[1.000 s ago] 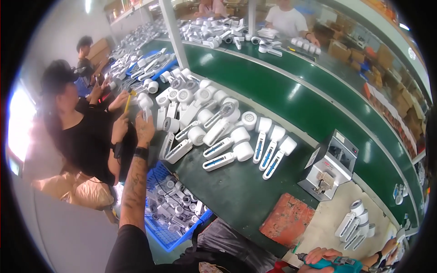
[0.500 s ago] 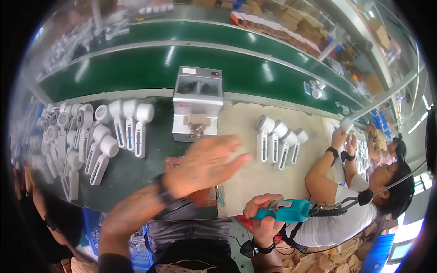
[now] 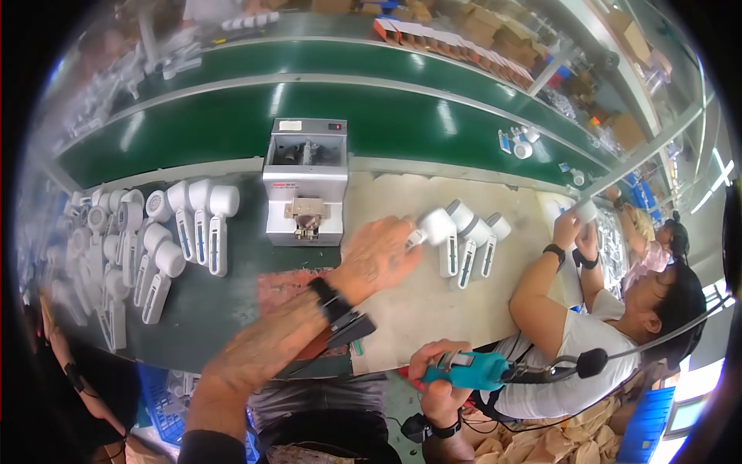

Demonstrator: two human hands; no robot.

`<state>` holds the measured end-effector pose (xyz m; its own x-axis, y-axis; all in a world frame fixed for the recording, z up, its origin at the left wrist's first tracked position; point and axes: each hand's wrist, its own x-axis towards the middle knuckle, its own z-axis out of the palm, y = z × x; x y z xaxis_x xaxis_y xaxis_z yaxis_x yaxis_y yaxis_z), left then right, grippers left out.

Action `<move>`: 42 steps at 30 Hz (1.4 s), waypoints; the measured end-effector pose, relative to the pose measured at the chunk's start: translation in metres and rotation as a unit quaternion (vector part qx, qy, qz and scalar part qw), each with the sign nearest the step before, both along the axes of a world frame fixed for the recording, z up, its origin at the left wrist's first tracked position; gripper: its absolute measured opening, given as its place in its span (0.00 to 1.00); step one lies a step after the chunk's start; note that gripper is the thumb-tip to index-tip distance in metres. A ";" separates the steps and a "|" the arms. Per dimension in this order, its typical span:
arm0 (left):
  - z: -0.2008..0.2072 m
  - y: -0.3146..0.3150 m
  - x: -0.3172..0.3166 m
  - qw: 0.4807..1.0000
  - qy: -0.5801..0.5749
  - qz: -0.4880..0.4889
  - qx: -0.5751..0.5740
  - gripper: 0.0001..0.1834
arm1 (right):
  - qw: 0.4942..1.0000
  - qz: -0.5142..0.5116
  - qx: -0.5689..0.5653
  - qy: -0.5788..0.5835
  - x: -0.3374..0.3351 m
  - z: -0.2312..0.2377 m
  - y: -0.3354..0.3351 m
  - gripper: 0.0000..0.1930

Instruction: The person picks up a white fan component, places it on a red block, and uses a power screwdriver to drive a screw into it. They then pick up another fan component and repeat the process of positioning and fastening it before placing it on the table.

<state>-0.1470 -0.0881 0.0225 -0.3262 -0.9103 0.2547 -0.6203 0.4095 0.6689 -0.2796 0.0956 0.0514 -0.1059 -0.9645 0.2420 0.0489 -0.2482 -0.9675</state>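
Note:
My left hand (image 3: 379, 261) reaches over the tan board right of the middle. Its fingers are closed around the handle of a white handset (image 3: 438, 226) with a round head, shaped like a hand shower. Just right of it lie similar white handsets (image 3: 467, 263) with slotted handles, close together. My right hand (image 3: 437, 379), near the front edge, grips a teal power screwdriver (image 3: 475, 372) hanging from a cable. Its tip is hard to make out.
A grey screw-feeder machine (image 3: 306, 185) stands mid-bench. Many white handsets (image 3: 158, 271) crowd the left side. A reddish mat (image 3: 290, 288) lies in front. Behind runs a green conveyor (image 3: 386, 116). At right a co-worker (image 3: 572, 340) handles a white part.
My left hand has moved right and closed on the leftmost handset of the right-hand group, tilting its handle toward me. The screwdriver stays in my right hand. The view has shifted slightly.

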 end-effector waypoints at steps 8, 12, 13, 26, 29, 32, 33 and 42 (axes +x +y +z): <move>0.033 0.072 0.112 0.996 -0.007 -0.034 0.076 0.10 | 0.999 0.027 0.018 -0.034 0.021 0.004 -0.030 0.36; 0.012 0.065 0.146 0.996 -0.059 -0.069 -0.014 0.14 | 0.989 0.090 -0.005 -0.117 0.052 0.027 -0.057 0.34; 0.007 0.065 0.147 0.996 -0.052 -0.068 -0.016 0.14 | 0.990 0.091 -0.006 -0.110 0.062 0.032 -0.067 0.34; -0.023 0.074 0.161 0.993 0.009 -0.067 -0.100 0.23 | 0.984 0.095 -0.150 0.031 0.167 0.014 -0.194 0.23; -0.026 0.072 0.159 0.992 0.008 -0.069 -0.103 0.23 | 0.981 0.115 -0.154 0.025 0.163 0.002 -0.202 0.20; -0.027 0.071 0.158 0.993 0.006 -0.071 -0.097 0.23 | 0.984 0.120 -0.127 0.024 0.163 0.003 -0.196 0.19; -0.026 0.071 0.159 0.993 0.005 -0.067 -0.092 0.23 | 0.989 0.114 -0.090 0.020 0.164 0.006 -0.191 0.19; -0.020 0.068 0.154 0.993 0.030 -0.049 -0.105 0.22 | 0.989 0.107 -0.098 -0.007 0.118 0.014 -0.143 0.33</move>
<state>0.0065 -0.0199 0.0029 -0.3893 -0.8000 0.4566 -0.5331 0.5999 0.5966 -0.1611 -0.0478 0.0653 0.0920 -0.9000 0.4261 0.1332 -0.4130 -0.9010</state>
